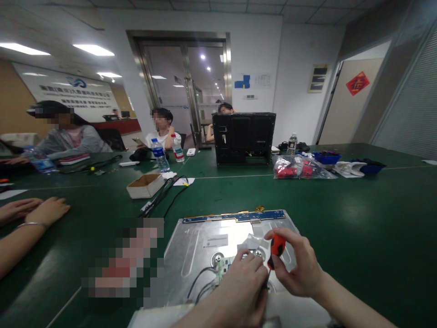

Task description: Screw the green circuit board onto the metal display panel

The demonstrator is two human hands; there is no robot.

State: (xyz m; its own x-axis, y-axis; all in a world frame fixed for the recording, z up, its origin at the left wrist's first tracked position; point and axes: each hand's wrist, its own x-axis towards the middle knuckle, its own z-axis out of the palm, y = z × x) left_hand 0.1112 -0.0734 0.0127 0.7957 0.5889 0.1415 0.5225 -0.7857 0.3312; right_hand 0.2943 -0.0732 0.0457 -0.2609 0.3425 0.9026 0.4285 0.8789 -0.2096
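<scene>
A silvery metal panel [194,246] lies on the green table, with a blue circuit strip [235,217] along its far edge. My right hand [300,264] grips the red and black handle of a screwdriver [278,245], which points down at the panel. Beside it, my left hand [244,278] rests over a small green circuit board [223,266], fingers bent near the screwdriver's shaft. Its fingertips are partly hidden, so what they hold cannot be made out. Black cables [201,275] run from the board toward the near edge.
A black monitor frame [244,136] stands at the back. Beyond the panel are an open box [145,187], cables [164,196], bottles [160,155] and a bag of red parts [300,167]. Another person's hands [48,212] rest at the left; other people sit behind.
</scene>
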